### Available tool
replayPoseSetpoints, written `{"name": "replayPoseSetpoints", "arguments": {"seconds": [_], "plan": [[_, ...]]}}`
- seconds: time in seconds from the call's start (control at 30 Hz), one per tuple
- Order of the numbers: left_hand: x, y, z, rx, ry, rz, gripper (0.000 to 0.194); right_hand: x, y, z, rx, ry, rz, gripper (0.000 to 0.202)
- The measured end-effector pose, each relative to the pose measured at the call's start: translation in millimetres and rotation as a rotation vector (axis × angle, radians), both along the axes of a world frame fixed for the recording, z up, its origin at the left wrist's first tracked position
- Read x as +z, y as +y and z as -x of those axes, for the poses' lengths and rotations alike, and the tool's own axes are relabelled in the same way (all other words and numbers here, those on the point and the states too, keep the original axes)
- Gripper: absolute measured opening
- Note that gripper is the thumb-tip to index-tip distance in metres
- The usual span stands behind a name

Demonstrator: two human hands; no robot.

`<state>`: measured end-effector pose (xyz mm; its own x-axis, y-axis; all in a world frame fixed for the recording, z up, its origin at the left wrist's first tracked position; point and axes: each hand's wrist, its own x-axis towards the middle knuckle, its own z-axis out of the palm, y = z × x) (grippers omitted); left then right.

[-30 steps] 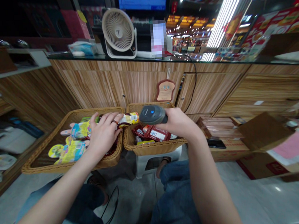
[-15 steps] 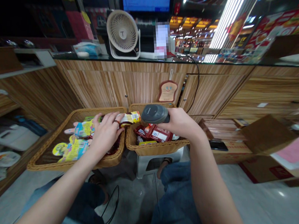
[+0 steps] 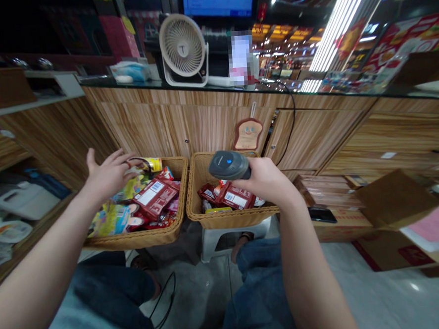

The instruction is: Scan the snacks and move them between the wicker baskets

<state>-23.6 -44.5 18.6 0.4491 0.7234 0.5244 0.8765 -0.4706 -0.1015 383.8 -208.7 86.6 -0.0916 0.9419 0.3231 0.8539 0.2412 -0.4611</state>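
Note:
My left hand (image 3: pixel 110 171) is over the far left part of the left wicker basket (image 3: pixel 135 240), fingers spread, nothing gripped. Close to its fingertips lies a yellow snack packet (image 3: pixel 153 163) with a dark part, along the basket's back edge. In this basket are a dark red packet (image 3: pixel 156 195) with a white barcode label and blue-and-yellow packets (image 3: pixel 111 220). My right hand (image 3: pixel 264 174) is wrapped round a dark grey barcode scanner (image 3: pixel 229 165), its blue light lit. The scanner is above the right wicker basket (image 3: pixel 230 219), which contains red packets (image 3: pixel 238 195).
A white stool (image 3: pixel 235 238) supports the right basket. Behind stands a wood-grain counter (image 3: pixel 146 124) with a white fan (image 3: pixel 183 47), a screen (image 3: pixel 219 0) and a hanging cable (image 3: pixel 294 115). On the right are an open cardboard box (image 3: pixel 396 198) and a dark phone (image 3: pixel 322 215).
My left hand has moved left from between the baskets and opened, leaving the yellow packet at the left basket's back. The scanner, still in my right hand, now shows a blue light.

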Motion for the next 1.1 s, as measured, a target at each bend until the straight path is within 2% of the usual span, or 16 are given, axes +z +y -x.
{"name": "replayPoseSetpoints", "arguments": {"seconds": [0.07, 0.13, 0.27, 0.43, 0.63, 0.7, 0.8, 0.9, 1.0, 1.1], "plan": [[-7.4, 9.2, 7.2, 0.01, 0.017, 0.071, 0.058, 0.6, -0.4, 0.3, -0.002, -0.002, -0.007, 0.015], [-10.9, 10.4, 4.2, 0.021, 0.019, 0.138, 0.047, 0.7, -0.9, -0.4, -0.006, 0.0, -0.023, 0.016], [-6.6, -1.2, -25.3, -0.01, -0.012, 0.174, 0.034, -0.2, -1.5, -3.5, -0.021, 0.016, -0.048, 0.016], [-3.7, -11.8, -83.6, -0.197, 0.023, 0.269, 0.033, 0.6, -1.4, -5.9, -0.06, 0.0, -0.045, 0.016], [-19.1, -25.6, -172.8, -0.54, 0.157, 0.364, 0.048, 0.5, -3.1, -7.7, -0.065, 0.012, -0.079, 0.017], [-22.8, -28.7, -201.5, -0.599, 0.215, 0.433, 0.052, 0.0, -3.5, -9.1, -0.058, 0.01, -0.095, 0.017], [-25.6, -28.7, -237.6, -0.581, 0.307, 0.523, 0.07, -0.1, -4.0, -11.2, -0.041, 0.019, -0.097, 0.015], [-28.2, -26.6, -262.4, -0.53, 0.442, 0.604, 0.089, 0.4, -5.0, -12.3, -0.054, 0.025, -0.086, 0.014], [-32.7, -25.6, -275.2, -0.49, 0.527, 0.645, 0.096, 0.2, -6.1, -13.2, -0.084, 0.021, -0.088, 0.016], [-37.2, -24.7, -279.2, -0.47, 0.527, 0.668, 0.099, -1.2, -6.7, -14.6, -0.089, 0.025, -0.091, 0.016]]}}
